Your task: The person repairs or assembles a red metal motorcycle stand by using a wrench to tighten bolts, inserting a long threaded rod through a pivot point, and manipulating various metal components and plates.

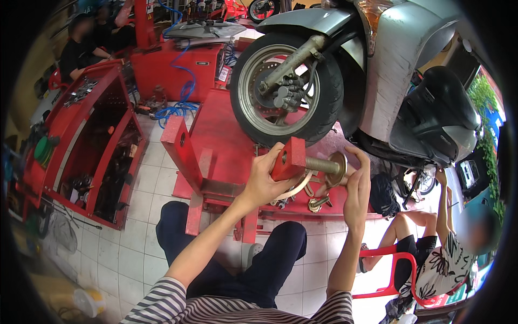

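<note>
My left hand (268, 175) is wrapped round a red metal clamp post (294, 152) at the front of the lift. A threaded bolt (318, 164) runs sideways out of the post to a round metal disc (338, 168). My right hand (356, 178) has its fingers curled round that disc from the right side. A pale curved piece (299, 184) shows below the bolt. Just beyond is the scooter's front wheel (286, 123), with brake disc and caliper, standing on the red lift platform (210, 135). Metal parts (318, 202) lie on the platform under my hands.
A second red post (174, 140) stands left. A red tool cabinet (81, 170) is at left, with a coiled blue hose (178, 110) and red housing (162, 73) behind. Two people (81, 51) sit upper left; another person (442, 264) sits at right on a red chair, working beside the scooter.
</note>
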The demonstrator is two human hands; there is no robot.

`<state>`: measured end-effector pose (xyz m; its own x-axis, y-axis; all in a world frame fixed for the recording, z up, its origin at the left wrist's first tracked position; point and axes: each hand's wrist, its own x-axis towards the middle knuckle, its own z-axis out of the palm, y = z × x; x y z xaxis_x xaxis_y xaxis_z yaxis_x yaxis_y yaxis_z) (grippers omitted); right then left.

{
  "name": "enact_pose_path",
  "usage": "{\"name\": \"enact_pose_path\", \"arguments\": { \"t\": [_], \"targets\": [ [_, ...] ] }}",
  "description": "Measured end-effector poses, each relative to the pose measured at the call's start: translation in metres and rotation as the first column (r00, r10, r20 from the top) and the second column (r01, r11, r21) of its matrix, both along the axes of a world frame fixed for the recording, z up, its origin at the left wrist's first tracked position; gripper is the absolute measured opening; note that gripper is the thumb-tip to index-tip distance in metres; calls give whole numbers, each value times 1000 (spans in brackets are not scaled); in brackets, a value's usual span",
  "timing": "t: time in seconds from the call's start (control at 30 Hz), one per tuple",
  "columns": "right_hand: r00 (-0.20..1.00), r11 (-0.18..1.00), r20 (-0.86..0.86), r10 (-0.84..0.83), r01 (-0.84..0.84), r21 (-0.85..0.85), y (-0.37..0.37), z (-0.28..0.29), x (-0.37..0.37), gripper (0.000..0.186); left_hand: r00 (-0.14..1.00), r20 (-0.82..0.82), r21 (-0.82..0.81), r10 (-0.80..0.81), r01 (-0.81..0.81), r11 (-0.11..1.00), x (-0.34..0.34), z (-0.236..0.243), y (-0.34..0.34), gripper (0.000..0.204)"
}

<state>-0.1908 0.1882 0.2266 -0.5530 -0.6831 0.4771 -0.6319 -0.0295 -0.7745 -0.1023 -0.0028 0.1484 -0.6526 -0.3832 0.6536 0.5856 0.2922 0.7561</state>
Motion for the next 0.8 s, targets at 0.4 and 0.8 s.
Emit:
{"name": "enact_pose_path", "arguments": {
  "t": [0.4, 0.8],
  "targets": [
    [1000, 997, 0, 11, -11, -74, -11, 2, 5, 58, 993, -104, 42, 52, -48, 998, -8, -4, 2, 44],
    [994, 994, 22, 111, -110, -23, -2, 6, 4, 68, 992, -117, 32, 53, -49, 998, -4, -5, 1, 43]
  ]
}}
